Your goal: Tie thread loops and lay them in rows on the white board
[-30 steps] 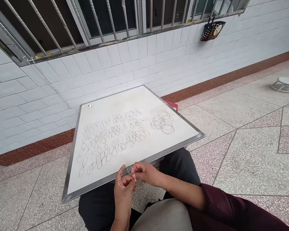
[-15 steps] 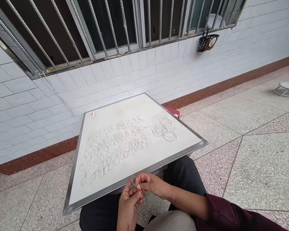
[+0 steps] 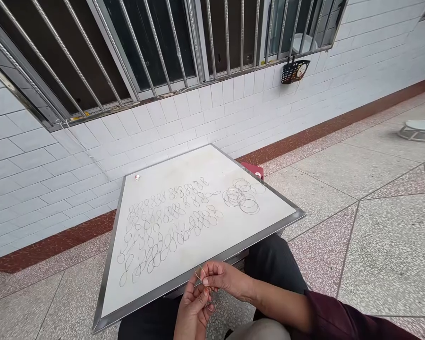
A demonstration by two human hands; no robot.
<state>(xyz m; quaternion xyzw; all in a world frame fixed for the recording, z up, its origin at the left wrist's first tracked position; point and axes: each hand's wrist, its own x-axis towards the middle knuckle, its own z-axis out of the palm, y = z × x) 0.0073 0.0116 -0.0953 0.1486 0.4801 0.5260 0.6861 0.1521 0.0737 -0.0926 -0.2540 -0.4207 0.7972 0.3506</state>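
My left hand (image 3: pixel 193 309) and my right hand (image 3: pixel 222 279) meet just off the table's near edge. Between them they pinch a thin, pale wire loop (image 3: pixel 199 273); part of it arches above the fingertips and another curve shows below. Fingers hide where the wire crosses. On the white table (image 3: pixel 184 165) in front of me lie rows of thin wires bent into figure-eights (image 3: pixel 173 212). To their right is an overlapping heap of round wire rings (image 3: pixel 241 197).
A grey metal rim (image 3: pixel 152 300) edges the table, over my knees. Behind stands a white tiled wall with a barred window (image 3: pixel 177 52) and a hanging black basket (image 3: pixel 293 72). A red stool (image 3: pixel 252 170) is partly hidden behind the table; a small red-and-white object (image 3: pixel 137 177) lies at the far-left corner.
The view has tilted and shifted slightly, so the table sits a little lower. Both hands stay together on the wire loop, with more of its lower curve now showing below the fingers.
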